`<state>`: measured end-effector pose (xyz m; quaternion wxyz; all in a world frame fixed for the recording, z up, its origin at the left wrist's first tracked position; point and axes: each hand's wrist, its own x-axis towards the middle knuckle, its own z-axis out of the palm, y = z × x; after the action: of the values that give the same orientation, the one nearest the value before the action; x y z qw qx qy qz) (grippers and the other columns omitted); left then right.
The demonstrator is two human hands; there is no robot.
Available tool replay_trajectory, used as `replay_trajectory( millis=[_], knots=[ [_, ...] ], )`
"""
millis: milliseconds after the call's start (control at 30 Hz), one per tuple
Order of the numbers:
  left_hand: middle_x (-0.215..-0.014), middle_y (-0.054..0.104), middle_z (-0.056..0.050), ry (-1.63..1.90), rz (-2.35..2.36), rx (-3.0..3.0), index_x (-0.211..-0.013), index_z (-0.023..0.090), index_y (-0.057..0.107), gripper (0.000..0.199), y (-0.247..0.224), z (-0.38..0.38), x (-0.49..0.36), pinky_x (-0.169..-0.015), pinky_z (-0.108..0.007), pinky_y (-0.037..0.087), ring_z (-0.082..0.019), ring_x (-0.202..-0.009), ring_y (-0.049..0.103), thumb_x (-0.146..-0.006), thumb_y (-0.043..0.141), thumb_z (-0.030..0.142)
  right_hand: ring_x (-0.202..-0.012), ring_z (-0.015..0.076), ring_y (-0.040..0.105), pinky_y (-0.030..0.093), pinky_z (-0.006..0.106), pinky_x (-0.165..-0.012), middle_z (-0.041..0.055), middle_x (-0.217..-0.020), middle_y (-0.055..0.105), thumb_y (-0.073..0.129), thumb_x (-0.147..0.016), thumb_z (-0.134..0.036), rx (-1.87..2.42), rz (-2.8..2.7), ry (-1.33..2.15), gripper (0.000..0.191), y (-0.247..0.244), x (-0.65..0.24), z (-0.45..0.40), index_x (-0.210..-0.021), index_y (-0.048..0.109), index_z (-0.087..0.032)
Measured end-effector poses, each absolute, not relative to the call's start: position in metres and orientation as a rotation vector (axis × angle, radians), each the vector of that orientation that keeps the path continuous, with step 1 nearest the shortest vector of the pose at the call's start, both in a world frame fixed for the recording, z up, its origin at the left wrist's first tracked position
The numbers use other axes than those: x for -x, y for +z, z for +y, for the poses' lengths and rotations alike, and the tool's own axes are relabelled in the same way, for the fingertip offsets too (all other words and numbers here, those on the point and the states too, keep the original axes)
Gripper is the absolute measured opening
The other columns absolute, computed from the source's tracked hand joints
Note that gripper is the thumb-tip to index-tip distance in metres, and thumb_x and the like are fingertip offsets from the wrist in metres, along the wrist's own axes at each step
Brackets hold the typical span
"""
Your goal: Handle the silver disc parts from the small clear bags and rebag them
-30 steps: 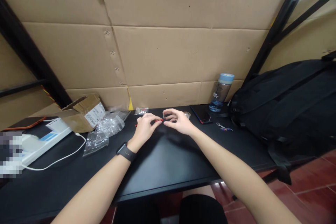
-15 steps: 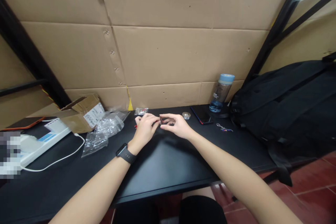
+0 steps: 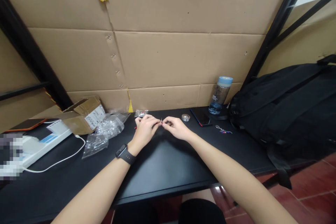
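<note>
Both hands meet over the black table (image 3: 168, 161). My left hand (image 3: 146, 128), with a dark watch on its wrist, is closed on a small thin item (image 3: 161, 121) at its fingertips; a bit of red shows at the far side of this hand. From the right, my right hand (image 3: 176, 127) pinches at the same thin item with thumb and forefinger. What the item is, I cannot make out. Behind the left hand lies a small clear packet (image 3: 141, 113). A roll of clear tape (image 3: 186, 117) rests beyond the right hand.
On the left are an opened cardboard box (image 3: 84, 113), crumpled plastic bags (image 3: 107, 129), a white power strip (image 3: 49, 143) and an orange-edged phone (image 3: 26, 125). To the right are a dark phone (image 3: 201, 117), a beaded keychain (image 3: 223, 130), a bottle (image 3: 221, 95) and a black backpack (image 3: 286, 101).
The fingers of my right hand have drawn together onto the thin item, which now looks narrower. My left hand has hardly moved. The view has tilted up slightly.
</note>
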<state>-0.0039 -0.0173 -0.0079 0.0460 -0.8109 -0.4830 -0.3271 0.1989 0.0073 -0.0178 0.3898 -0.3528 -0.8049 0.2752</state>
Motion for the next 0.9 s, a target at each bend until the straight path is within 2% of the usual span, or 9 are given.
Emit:
replay_trajectory(
  millis=[200,333,433,567,633,767,900],
  knots=[
    [-0.106,0.075,-0.005,-0.846,-1.350,2.561,-0.096,0.026,0.071,0.016,-0.002,-0.020,0.008,-0.094,-0.047,0.027,-0.026,-0.111,0.057,-0.097,0.056,0.031,-0.077,0.0136,0.062,0.048,0.025,-0.075,0.0023,-0.088,0.066,0.063,-0.087,-0.018,0.829,-2.145,0.561,0.008,-0.017,-0.200,0.009,-0.083,0.070,-0.018],
    [-0.122,0.070,-0.006,-0.871,-1.463,2.536,-0.113,0.028,0.067,0.022,-0.003,-0.016,0.014,-0.098,-0.048,0.031,-0.028,-0.120,0.054,-0.098,0.052,0.033,-0.082,0.0151,0.061,0.047,0.028,-0.082,0.0025,-0.087,0.063,0.067,-0.082,-0.015,0.878,-2.155,0.423,0.012,-0.015,-0.203,0.010,-0.071,0.066,-0.017],
    [-0.128,0.067,-0.004,-0.920,-1.453,2.692,-0.121,0.031,0.064,0.028,-0.007,-0.016,0.013,-0.101,-0.046,0.035,-0.026,-0.122,0.055,-0.099,0.050,0.041,-0.086,0.0160,0.060,0.047,0.030,-0.085,0.0031,-0.092,0.061,0.067,-0.082,-0.016,0.875,-2.199,0.377,0.010,-0.013,-0.208,0.011,-0.073,0.067,-0.018],
    [-0.132,0.065,-0.005,-1.020,-1.368,2.850,-0.126,0.030,0.062,0.038,-0.011,-0.019,0.005,-0.103,-0.043,0.039,-0.027,-0.123,0.055,-0.090,0.061,0.044,-0.089,0.0172,0.059,0.047,0.031,-0.086,0.0038,-0.096,0.059,0.068,-0.081,-0.016,0.888,-2.261,0.360,0.005,-0.012,-0.214,0.011,-0.076,0.070,-0.019],
    [-0.127,0.067,-0.005,-1.072,-1.406,2.852,-0.124,0.029,0.063,0.039,-0.012,-0.021,0.002,-0.101,-0.042,0.041,-0.026,-0.118,0.058,-0.087,0.065,0.044,-0.090,0.0175,0.058,0.047,0.031,-0.087,0.0036,-0.096,0.057,0.069,-0.080,-0.017,0.899,-2.260,0.350,0.005,-0.010,-0.215,0.010,-0.076,0.070,-0.019],
    [-0.112,0.072,-0.003,-1.011,-1.492,2.830,-0.109,0.029,0.068,0.027,-0.014,-0.022,-0.003,-0.096,-0.042,0.043,-0.026,-0.110,0.061,-0.087,0.066,0.043,-0.088,0.0163,0.057,0.047,0.031,-0.085,0.0027,-0.095,0.056,0.069,-0.080,-0.015,0.867,-2.256,0.403,0.005,-0.008,-0.214,0.009,-0.075,0.070,-0.018],
    [-0.111,0.073,-0.003,-0.857,-1.455,2.835,-0.103,0.028,0.071,0.023,-0.019,-0.023,-0.008,-0.094,-0.043,0.040,-0.027,-0.112,0.057,-0.093,0.059,0.044,-0.089,0.0160,0.057,0.046,0.030,-0.085,0.0024,-0.097,0.056,0.068,-0.077,-0.013,0.837,-2.193,0.412,0.008,-0.008,-0.213,0.010,-0.071,0.066,-0.018]
  ],
)
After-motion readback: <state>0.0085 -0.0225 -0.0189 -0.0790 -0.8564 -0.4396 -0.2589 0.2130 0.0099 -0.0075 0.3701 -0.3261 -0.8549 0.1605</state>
